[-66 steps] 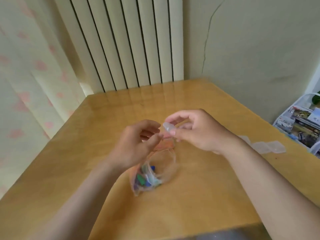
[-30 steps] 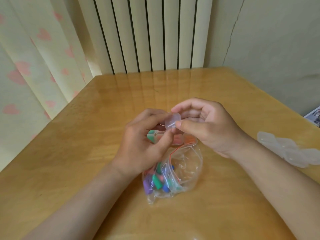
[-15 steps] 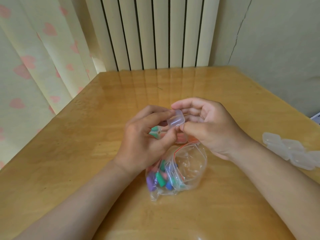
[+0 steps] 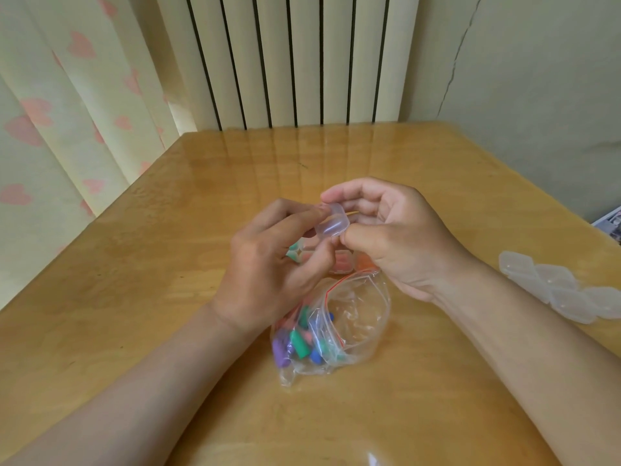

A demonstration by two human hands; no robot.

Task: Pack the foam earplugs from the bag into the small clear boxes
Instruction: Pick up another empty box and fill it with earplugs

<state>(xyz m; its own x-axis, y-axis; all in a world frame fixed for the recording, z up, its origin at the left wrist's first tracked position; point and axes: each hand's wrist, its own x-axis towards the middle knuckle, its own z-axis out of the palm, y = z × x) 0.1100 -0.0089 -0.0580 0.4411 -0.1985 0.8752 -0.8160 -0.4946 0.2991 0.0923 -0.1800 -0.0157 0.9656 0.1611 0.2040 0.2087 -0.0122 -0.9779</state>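
Starting at the left, the curtain [image 4: 50, 146] hangs just beside the table [image 4: 134, 297], whose left edge runs well clear of the work and leaves a broad stretch of wood on that side. The left hand [image 4: 268, 274] pinches one end of a small clear box [image 4: 332, 225] between thumb and forefinger, its other fingers curled beneath. The right hand [image 4: 396, 237] pinches the opposite end the same way, so the box sits raised above the table between both hands. The step in hand seems to be prying this box open or snapping it closed; I cannot tell which, nor whether anything is inside. Behind the hands a few filled boxes [image 4: 341, 264] rest on the table, showing teal, pink and orange. Just below the wrists lies the bag [image 4: 356, 317], its mouth open towards the hands, with the foam earplugs [image 4: 299, 341] bunched in its near-left corner. The next move likely calls for one hand to let go and dip into that mouth without dragging the bag. Further right, a cluster of empty boxes [image 4: 554, 290] sits near the table's right edge, where a careless reach could knock them off.
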